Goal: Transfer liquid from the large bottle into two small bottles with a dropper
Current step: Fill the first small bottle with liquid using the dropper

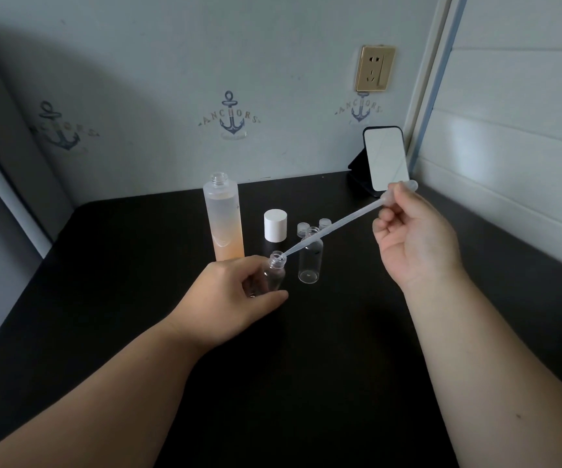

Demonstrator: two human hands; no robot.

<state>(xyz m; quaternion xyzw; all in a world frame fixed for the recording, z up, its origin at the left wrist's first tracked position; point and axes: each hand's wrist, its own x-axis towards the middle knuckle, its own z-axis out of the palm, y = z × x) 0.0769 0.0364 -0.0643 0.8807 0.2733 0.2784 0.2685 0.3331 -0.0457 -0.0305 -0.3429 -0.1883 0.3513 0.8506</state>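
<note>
The wall (171, 62) bears anchor emblems (229, 116) reading "ANCHORS"; the left one looks the same, dimly.

I see my left hand (235, 292) on the table (104, 282), around a small bottle (273, 275). Just right of it stands the other small bottle (310, 261). Behind my left hand stands the big bottle (224, 221). Right of that sits its cap (275, 225), with two little caps (313, 226) beside it. My right hand (411, 238) holds the dropper (337, 224), whose tip is at the held bottle's mouth. A mirror (386, 158) stands at the back right.
</note>
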